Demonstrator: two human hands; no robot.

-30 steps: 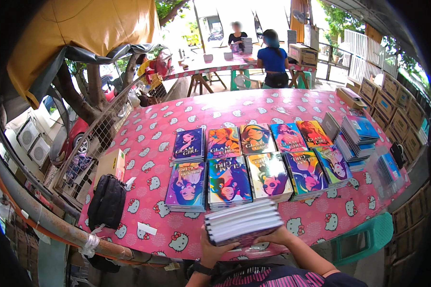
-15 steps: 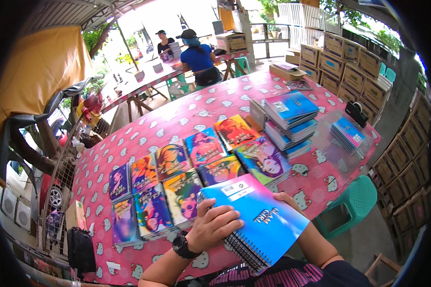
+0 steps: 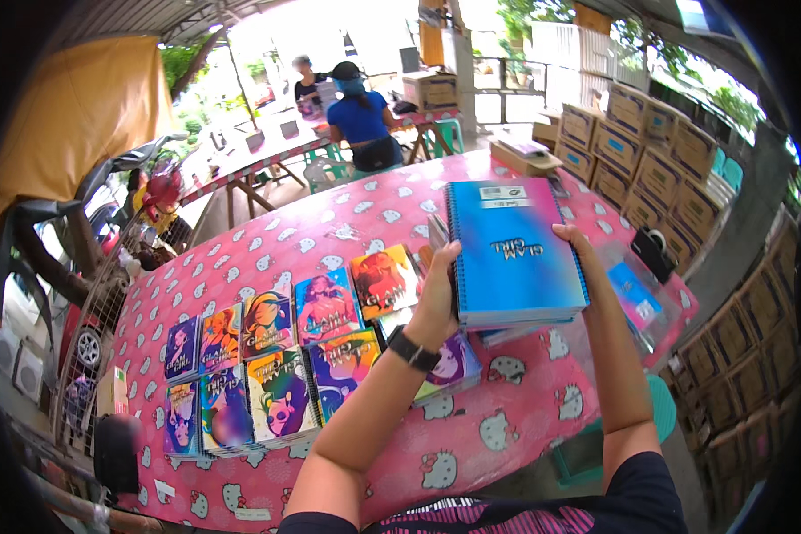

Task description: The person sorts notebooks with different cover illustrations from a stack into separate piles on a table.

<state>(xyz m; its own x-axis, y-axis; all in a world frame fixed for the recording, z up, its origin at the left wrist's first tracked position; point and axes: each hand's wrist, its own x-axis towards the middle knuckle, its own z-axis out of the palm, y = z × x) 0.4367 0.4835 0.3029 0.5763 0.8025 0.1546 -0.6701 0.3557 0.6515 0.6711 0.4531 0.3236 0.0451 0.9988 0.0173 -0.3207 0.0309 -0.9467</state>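
Head view: carrying seems the step in hand — fingers of the left hand point(image 3: 436, 301) and right hand point(image 3: 584, 251) grasp opposite sides of a blue notebook stack point(image 3: 519, 254), over the pink bench point(image 3: 392, 449). Lowering it would call for a level grip.

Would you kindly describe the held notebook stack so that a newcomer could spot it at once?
Look over the right half of the pink patterned table. There the left hand and right hand grip a blue-and-pink notebook stack; unlike the neighbouring notebooks, it alone is held.
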